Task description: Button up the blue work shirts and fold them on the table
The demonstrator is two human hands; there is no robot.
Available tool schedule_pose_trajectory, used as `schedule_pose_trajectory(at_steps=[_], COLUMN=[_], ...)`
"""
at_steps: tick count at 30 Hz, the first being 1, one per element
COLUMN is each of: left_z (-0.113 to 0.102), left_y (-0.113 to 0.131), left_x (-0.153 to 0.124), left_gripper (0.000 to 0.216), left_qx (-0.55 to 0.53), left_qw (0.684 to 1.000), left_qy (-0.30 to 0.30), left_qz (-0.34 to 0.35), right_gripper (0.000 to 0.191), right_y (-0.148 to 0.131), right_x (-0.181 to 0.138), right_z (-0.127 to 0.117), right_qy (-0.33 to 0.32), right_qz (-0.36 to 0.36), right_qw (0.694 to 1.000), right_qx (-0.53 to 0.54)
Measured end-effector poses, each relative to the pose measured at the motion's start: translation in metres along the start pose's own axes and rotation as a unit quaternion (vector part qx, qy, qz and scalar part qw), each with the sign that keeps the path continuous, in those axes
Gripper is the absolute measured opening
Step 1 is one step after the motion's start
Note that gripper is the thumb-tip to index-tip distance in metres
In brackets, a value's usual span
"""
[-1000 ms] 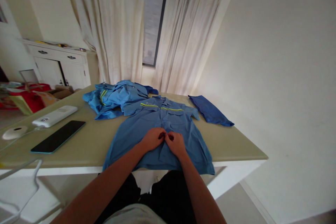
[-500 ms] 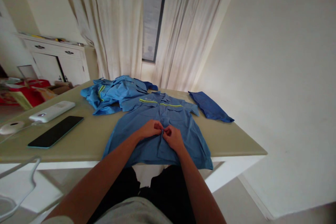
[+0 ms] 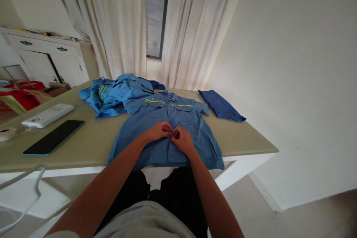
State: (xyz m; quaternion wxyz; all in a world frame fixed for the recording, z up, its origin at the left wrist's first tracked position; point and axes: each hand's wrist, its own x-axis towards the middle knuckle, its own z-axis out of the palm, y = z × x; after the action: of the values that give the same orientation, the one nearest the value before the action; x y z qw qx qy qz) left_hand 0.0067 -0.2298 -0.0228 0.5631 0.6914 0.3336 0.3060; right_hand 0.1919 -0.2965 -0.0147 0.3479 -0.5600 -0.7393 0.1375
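Observation:
A blue short-sleeved work shirt (image 3: 156,152) with a yellow stripe across the chest lies spread face up, its collar away from me and its hem hanging slightly over the table's front edge. Both hands meet at its front opening, below the chest pockets. My left hand (image 3: 160,131) pinches the placket from the left. From the right, my right hand (image 3: 182,139) pinches the same spot, fingertips touching or nearly touching the left ones. Any button between the fingers is too small to make out.
A heap of blue work clothes (image 3: 122,91) lies at the back left, and a folded dark blue garment (image 3: 221,106) at the right. On the table (image 3: 92,145), a black phone (image 3: 54,137) and a white power bank (image 3: 48,115) with a cable sit at the left.
My view has shifted slightly, so the scene sits a little higher and further left. Both hands stay pinched at the shirt's front, with only small finger movement.

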Motion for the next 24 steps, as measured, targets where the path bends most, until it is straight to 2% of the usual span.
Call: schedule_pose_trajectory(at_steps=[5,10,16,19,24], left_z=[0.002,0.007,0.013,0.01,0.003], left_y=[-0.004,-0.005,0.006,0.008,0.002], left_x=[0.004,0.004,-0.004,-0.005,-0.002], left_gripper=[0.028,0.021,0.018,0.02,0.026], left_qx=[0.022,0.06,0.141,0.164,0.087], left_qw=[0.999,0.995,0.983,0.98,0.993], left_qy=[0.03,0.056,0.081,0.07,0.03], left_qz=[0.02,0.048,0.082,0.088,0.068], right_gripper=[0.008,0.005,0.003,0.003,0.004], right_y=[-0.002,-0.004,-0.007,-0.01,-0.012], right_x=[-0.001,-0.003,-0.005,-0.006,-0.008], right_z=[-0.001,-0.001,-0.003,-0.005,-0.006], right_qy=[0.016,0.016,0.039,0.045,0.036], right_qz=[-0.043,-0.041,-0.047,-0.048,-0.046], right_qw=[0.999,0.997,0.997,0.996,0.996], right_qx=[-0.019,-0.055,-0.056,-0.059,-0.067])
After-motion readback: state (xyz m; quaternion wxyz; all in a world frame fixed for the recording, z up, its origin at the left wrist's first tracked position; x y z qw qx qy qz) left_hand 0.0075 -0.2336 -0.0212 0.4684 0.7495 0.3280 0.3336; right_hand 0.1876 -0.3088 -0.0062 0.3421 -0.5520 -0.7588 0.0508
